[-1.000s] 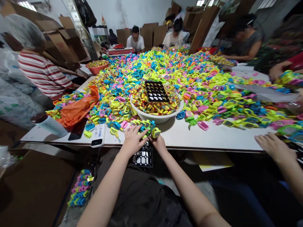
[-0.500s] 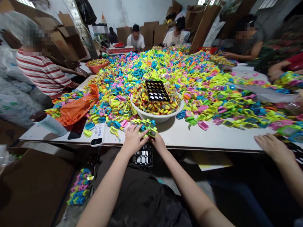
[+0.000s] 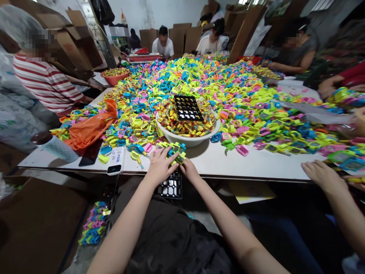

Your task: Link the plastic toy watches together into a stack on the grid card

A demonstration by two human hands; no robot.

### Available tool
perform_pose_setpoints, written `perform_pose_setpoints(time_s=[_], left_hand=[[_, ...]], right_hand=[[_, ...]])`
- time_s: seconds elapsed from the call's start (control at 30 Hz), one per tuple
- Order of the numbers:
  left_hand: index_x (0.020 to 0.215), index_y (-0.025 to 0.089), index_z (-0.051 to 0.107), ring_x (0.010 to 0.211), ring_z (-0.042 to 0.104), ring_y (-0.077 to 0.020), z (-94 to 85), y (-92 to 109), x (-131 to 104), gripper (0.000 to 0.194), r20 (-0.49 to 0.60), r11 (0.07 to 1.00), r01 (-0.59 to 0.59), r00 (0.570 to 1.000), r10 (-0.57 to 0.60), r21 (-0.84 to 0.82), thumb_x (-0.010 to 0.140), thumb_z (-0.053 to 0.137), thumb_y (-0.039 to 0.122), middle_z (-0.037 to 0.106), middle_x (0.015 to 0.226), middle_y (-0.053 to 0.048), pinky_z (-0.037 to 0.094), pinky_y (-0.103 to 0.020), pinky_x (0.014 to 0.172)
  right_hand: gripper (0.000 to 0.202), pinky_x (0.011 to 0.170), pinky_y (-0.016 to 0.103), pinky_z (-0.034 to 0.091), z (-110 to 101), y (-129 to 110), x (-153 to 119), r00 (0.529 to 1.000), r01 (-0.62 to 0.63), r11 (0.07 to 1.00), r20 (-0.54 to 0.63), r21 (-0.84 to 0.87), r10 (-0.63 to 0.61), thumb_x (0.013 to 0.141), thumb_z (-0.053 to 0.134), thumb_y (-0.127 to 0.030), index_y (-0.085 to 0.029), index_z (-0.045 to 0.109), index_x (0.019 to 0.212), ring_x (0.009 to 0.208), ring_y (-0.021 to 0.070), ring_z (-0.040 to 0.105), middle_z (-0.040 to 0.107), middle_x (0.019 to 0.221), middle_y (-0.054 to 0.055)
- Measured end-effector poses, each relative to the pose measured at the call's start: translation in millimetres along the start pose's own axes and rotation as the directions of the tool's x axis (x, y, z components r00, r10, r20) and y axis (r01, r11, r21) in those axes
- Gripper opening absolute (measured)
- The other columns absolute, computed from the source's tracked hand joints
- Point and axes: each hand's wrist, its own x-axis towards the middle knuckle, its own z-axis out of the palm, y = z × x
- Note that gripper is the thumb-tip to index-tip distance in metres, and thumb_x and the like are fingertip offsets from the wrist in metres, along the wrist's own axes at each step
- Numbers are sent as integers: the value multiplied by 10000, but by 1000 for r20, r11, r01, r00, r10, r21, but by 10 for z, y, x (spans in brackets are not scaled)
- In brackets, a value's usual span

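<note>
"What do the hands have?"

"A cluster of yellow and blue watch-shaped toys (image 3: 180,149), near the table's (image 3: 236,167) front edge. The left hand (image 3: 159,165) grips it, fingers splayed across; the right hand (image 3: 189,169) has its fingertips at the near corner, but I can't tell whether they pinch."

"And under them?"

"A lower black tray (image 3: 171,189), partly covered by the hands. Its cells show white; whether that's something in them, I can't say."

"What's in the white basin (image 3: 188,142)?"

"Small yellow-and-red pieces (image 3: 186,130), heaped to about the rim. An upper black tray (image 3: 188,108) lies tilted on top of them, its nearer cells white, the farther ones dark."

"Any other containers?"

"An orange bowl (image 3: 115,80) at the far left, filled with small, mostly yellow pieces. A shallow bowl (image 3: 270,81) at the far right holds similar ones. Between and around them spreads a loose heap (image 3: 242,99) of bright plastic toys."

"And that orange bag (image 3: 91,129)?"

"Crumpled on the left, beside a speckled bottle (image 3: 58,146). Its inside is hidden."
</note>
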Motion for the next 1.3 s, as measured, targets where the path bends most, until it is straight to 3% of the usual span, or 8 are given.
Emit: perform_pose_setpoints(time_s=[0.17, 0.67, 0.77, 0.87, 0.93, 1.03, 1.17, 1.3], left_hand=[[1184, 382, 502, 1255, 232, -256, -39, 13, 119, 342, -30, 997, -79, 996, 80, 17, 864, 392, 432, 343, 1346, 22, 89, -511, 1041], [1108, 334, 573, 1246, 243, -242, 8, 11, 86, 295, -133, 991, -32, 991, 15, -126, 855, 422, 347, 423, 1288, 24, 57, -517, 1042], [1119, 287, 572, 1180, 346, -191, -27, -178, 43, 335, -252, 942, 35, 960, -125, -334, 890, 328, 310, 487, 1221, 1, 203, -431, 1033], [1026, 186, 619, 1032, 475, -159, -61, -468, -48, 381, -351, 826, 135, 859, -373, -547, 895, 270, 261, 576, 1060, -46, 336, -344, 956], [954, 144, 630, 962, 516, -157, -61, -630, -119, 345, -323, 730, 183, 807, -494, -659, 874, 310, 245, 599, 976, -59, 384, -317, 906], [935, 133, 621, 937, 531, -156, -43, -739, -200, 279, -232, 631, 245, 785, -575, -736, 836, 368, 200, 597, 960, -61, 413, -298, 872], [977, 150, 610, 953, 518, -156, -12, -680, -235, 267, -266, 695, 253, 794, -546, -673, 827, 395, 198, 578, 991, -62, 428, -290, 852], [1063, 160, 583, 1053, 472, -164, 78, -536, -196, 299, -334, 837, 135, 874, -352, -531, 851, 392, 247, 541, 1090, -74, 379, -319, 942]], right_hand=[[239, 844, 350, 455, 55, 57, -23, 999, 25, 1000, -33, 14, -24, 822, 431, -200, -140, 583, 996, 953, 180, 537, 587, 1006, 116], [236, 848, 321, 435, 42, 15, -17, 1000, 25, 998, 18, -52, -24, 819, 435, -208, -126, 589, 978, 937, 176, 534, 588, 1013, 113], [231, 827, 312, 434, 27, -8, -7, 999, -25, 998, 40, -52, 27, 819, 444, -243, -133, 598, 951, 925, 180, 537, 595, 993, 108], [229, 805, 306, 433, 24, -22, 9, 994, -97, 994, 49, -46, 100, 807, 447, -251, -131, 602, 925, 916, 180, 534, 596, 968, 107], [214, 786, 302, 432, 20, -36, -1, 985, -162, 986, 50, -48, 165, 780, 463, -238, -129, 603, 899, 889, 178, 532, 595, 934, 98], [232, 744, 295, 437, -11, -111, -88, 964, -260, 965, 35, -41, 262, 741, 484, -238, -129, 592, 915, 806, 166, 530, 586, 869, 80], [287, 736, 288, 435, -78, -374, -317, 924, -371, 928, -110, -17, 367, 770, 441, -264, -122, 569, 984, 754, 149, 528, 571, 876, 88], [308, 739, 271, 419, -55, -698, -432, 945, -326, 942, 14, -82, 328, 809, 417, -303, -159, 560, 1040, 789, 155, 535, 587, 870, 71]])
